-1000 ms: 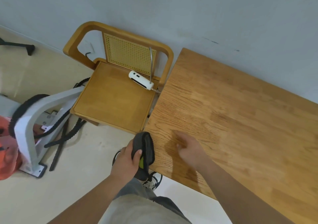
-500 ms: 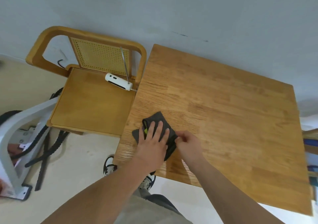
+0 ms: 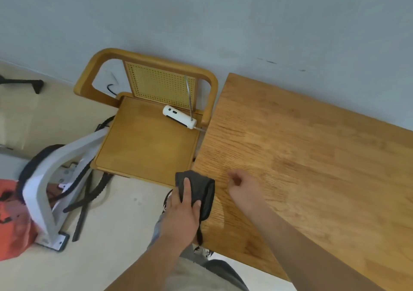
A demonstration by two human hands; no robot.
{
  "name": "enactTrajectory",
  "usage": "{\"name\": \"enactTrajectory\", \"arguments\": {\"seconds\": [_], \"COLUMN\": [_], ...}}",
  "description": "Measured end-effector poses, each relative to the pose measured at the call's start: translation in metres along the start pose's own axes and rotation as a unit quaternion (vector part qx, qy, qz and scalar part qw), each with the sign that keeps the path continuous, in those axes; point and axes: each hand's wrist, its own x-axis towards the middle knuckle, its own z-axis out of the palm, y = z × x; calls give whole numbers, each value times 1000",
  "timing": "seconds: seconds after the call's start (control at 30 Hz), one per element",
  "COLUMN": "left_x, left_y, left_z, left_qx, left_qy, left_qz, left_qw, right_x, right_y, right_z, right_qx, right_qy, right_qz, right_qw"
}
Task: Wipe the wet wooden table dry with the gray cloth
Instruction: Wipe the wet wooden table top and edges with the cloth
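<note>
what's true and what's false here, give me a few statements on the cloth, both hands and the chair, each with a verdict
1. The left hand holds the gray cloth. True.
2. The cloth lies spread flat in the middle of the wooden table. False: it is bunched up in the left hand at the table's edge on the chair side.
3. A white device lies on the seat of the wooden chair. True.
4. The right hand also holds the cloth. False: it is over the table beside the cloth, apart from it, with its fingers loosely curled and nothing in them.
</note>
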Motion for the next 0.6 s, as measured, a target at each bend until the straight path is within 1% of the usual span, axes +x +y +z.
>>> {"name": "enactTrajectory", "arguments": {"seconds": [0.13, 0.27, 0.37, 0.43, 0.5, 0.6], "left_x": [19, 93, 154, 175, 164, 120], "left_y": [3, 29, 54, 61, 57, 42], "left_z": [-5, -34, -60, -69, -70, -60], "left_qx": [1, -39, -79, -106, -106, -78], "left_qy": [-18, -61, -107, -118, -108, -71], "left_qz": [1, 24, 40, 54, 65, 103], "left_qw": [1000, 997, 990, 986, 986, 989], "right_x": [37, 87, 119, 138, 155, 181], "right_y": [-29, -59, -79, -93, -107, -119], "right_z": [-2, -10, -21, -31, -43, -59], "right_qx": [-45, -135, -215, -257, -289, -341], "right_qy": [-23, -23, -23, -21, -21, -18], "right_qz": [-27, -33, -30, -27, -14, 17], "right_qw": [998, 990, 976, 966, 957, 940]}}
